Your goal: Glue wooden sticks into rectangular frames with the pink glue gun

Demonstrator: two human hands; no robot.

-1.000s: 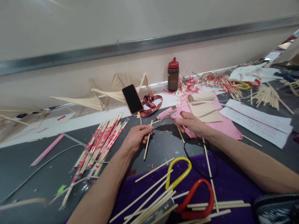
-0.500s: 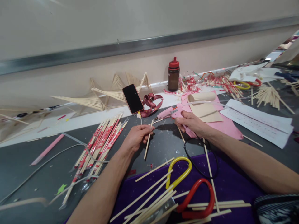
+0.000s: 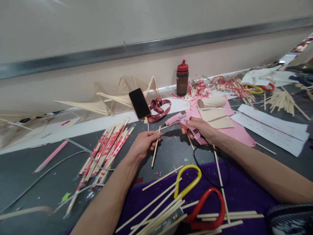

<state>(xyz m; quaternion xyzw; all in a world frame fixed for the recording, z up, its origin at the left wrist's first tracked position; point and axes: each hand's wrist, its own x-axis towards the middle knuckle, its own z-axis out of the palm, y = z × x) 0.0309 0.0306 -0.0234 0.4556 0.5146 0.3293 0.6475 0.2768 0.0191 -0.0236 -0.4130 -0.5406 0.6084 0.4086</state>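
My left hand [image 3: 143,143] pinches a thin wooden stick [image 3: 155,150] near its upper part, holding it upright and slightly tilted over the dark table [image 3: 29,169]. My right hand [image 3: 200,128] grips a pink hot glue gun [image 3: 182,120] whose nozzle points left toward the stick's top end. A black cord [image 3: 207,169] loops from the gun across the table. The nozzle tip sits just right of the stick's top; I cannot tell if they touch.
Wrapped chopsticks [image 3: 107,148] lie left. A phone [image 3: 140,103] leans on a stick structure [image 3: 107,98] beside a red ribbon [image 3: 158,107]. A brown bottle [image 3: 182,80] stands at the wall. Loose sticks and yellow [image 3: 189,179] and red [image 3: 210,209] scissor handles lie on purple cloth [image 3: 239,192]. Pink paper [image 3: 234,130] lies right.
My right hand has lifted and turned the glue gun slightly, showing more of its handle. The left hand and its stick have stayed nearly still.
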